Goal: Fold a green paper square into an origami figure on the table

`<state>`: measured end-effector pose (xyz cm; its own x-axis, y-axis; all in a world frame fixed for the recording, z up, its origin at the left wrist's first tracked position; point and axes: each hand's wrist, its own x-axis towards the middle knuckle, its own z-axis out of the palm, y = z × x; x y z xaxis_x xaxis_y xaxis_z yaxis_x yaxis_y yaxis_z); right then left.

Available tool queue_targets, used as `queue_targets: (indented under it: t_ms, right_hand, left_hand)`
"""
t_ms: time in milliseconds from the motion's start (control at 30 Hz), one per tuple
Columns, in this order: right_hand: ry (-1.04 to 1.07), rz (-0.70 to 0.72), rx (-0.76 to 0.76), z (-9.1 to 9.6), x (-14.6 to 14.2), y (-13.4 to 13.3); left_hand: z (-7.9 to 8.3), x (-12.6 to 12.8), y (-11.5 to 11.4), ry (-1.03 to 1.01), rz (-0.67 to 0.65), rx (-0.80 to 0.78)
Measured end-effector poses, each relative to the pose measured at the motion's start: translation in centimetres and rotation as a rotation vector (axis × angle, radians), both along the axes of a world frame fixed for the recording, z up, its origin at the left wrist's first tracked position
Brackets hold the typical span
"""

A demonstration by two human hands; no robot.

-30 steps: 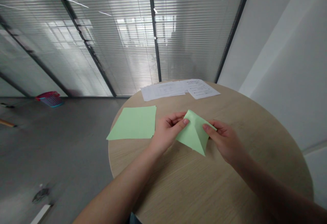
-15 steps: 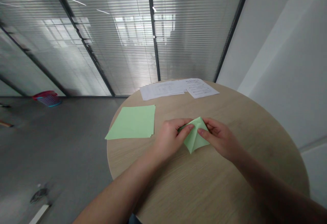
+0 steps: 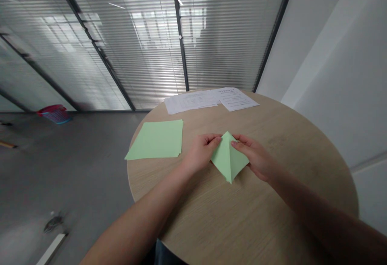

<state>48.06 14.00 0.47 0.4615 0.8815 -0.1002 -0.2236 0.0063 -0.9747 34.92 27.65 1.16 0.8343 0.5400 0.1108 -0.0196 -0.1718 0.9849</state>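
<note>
Between my hands is a folded piece of green paper [image 3: 229, 160], diamond-shaped with a crease running down its middle. My left hand [image 3: 201, 150] pinches its upper left edge, thumb on top and fingers behind. On the other side my right hand [image 3: 256, 156] grips the upper right edge, its thumb lying on the front face near the top point. The lower tip points toward me, just over the round wooden table [image 3: 196, 212]. Fingers behind the paper are partly hidden.
A stack of green paper sheets [image 3: 157, 139] lies at the table's left edge. Printed white sheets [image 3: 193, 100] lie along the far edge. A red and blue basket [image 3: 56, 114] stands on the floor by the blinds, and a white wall [image 3: 341, 55] rises at right.
The green paper has flattened into a clearer diamond with its crease upright. My hands have shifted slightly up and left in view, and both still hold it.
</note>
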Motion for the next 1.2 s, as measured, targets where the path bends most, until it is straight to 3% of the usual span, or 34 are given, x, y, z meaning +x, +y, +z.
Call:
queue_targets:
  t_ms: [200, 467, 633, 767, 833, 900, 1067, 1200]
  right_hand:
    - [0.088, 0.109, -0.152, -1.0, 0.6, 0.2]
    - [0.182, 0.153, -0.198, -1.1, 1.6, 0.5]
    - [0.265, 0.131, -0.202, -0.5, 1.8, 0.4]
    - [0.373, 0.083, -0.217, 0.6, 1.7, 0.1]
    - [0.446, 0.088, -0.212, 1.0, 1.5, 0.0]
    - [0.485, 0.119, -0.210, 1.2, 1.4, -0.1]
    - [0.511, 0.196, -0.261, 0.9, 1.1, -0.2]
    - [0.474, 0.246, -0.232, 0.6, 1.3, 0.0]
  left_hand:
    - [-1.0, 0.7, 0.5, 0.194, -0.021, -0.304]
    - [-1.2, 0.3, 1.5, 0.157, -0.122, -0.528]
    - [-0.4, -0.4, 1.6, 0.089, -0.126, -0.347]
    - [0.3, -1.1, 2.3, -0.051, -0.076, 0.098]
    - [0.6, -1.4, 2.3, -0.108, -0.128, 0.297]
    - [0.9, -1.6, 2.1, -0.144, -0.186, 0.397]
    - [1.1, -1.4, 1.3, -0.121, -0.189, 0.437]
    - [0.7, -0.9, 1.8, -0.104, -0.045, 0.241]
